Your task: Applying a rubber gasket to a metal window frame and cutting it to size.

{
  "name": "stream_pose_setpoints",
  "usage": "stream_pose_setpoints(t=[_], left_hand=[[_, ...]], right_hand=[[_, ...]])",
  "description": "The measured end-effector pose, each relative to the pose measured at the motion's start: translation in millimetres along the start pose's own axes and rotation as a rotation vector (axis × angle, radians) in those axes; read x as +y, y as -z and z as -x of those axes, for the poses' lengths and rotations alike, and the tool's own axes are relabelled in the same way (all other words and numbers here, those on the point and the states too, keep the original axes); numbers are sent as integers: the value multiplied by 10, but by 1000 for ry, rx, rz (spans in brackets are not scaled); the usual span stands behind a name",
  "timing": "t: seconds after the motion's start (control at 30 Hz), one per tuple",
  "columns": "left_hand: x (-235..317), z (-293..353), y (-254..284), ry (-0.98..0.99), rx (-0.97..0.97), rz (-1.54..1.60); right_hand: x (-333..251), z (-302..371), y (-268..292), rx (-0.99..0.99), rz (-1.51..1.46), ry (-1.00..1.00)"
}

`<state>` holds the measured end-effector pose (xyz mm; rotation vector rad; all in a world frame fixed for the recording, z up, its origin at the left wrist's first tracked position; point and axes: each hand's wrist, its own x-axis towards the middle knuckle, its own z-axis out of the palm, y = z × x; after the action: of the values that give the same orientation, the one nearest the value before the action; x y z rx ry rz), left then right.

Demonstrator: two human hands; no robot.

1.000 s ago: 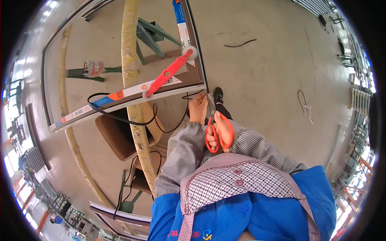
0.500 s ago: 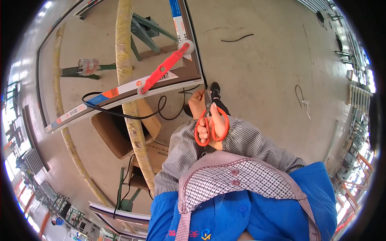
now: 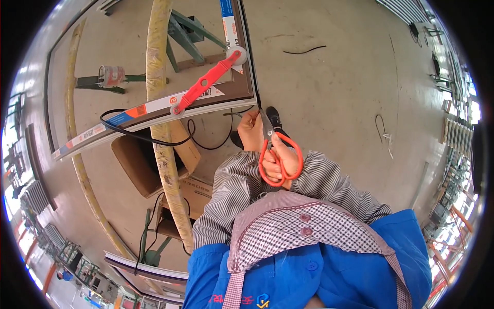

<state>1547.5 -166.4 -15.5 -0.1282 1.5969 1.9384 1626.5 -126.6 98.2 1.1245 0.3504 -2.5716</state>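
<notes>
My right hand is closed round the red handles of a pair of scissors. The blades point away from me, their tips at the near right corner of a brown window frame. Just left of the blades, my left hand pinches a thin black rubber strip by this corner. The strip loops out to the left over the frame's near bar and also runs along its right side. Where the blades meet the strip is too small to make out. A red plastic tool with round ends lies diagonally across the corner.
Yellow-wrapped bars on green stands support the frame. An open cardboard box sits below it on the left. A tin stands under the frame. Black strip offcuts lie on the floor. My shoe shows beyond my hands.
The scissors have tilted, their handles swinging right and drawing closer together. My left hand stays at the corner. The frame appears slightly further left in the view.
</notes>
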Motion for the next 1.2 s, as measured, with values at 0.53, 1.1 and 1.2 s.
stream_pose_setpoints(t=[0.53, 1.1, 1.2], left_hand=[[-172, 138, -351, 179, -27, 943], [-362, 59, -636, 40, 140, 1143], [-354, 38, -671, 17, 136, 1181]], right_hand=[[-904, 404, 425, 153, 1014, -234], [-1150, 302, 243, 180, 1070, -530], [-1155, 269, 280, 208, 1019, -509]])
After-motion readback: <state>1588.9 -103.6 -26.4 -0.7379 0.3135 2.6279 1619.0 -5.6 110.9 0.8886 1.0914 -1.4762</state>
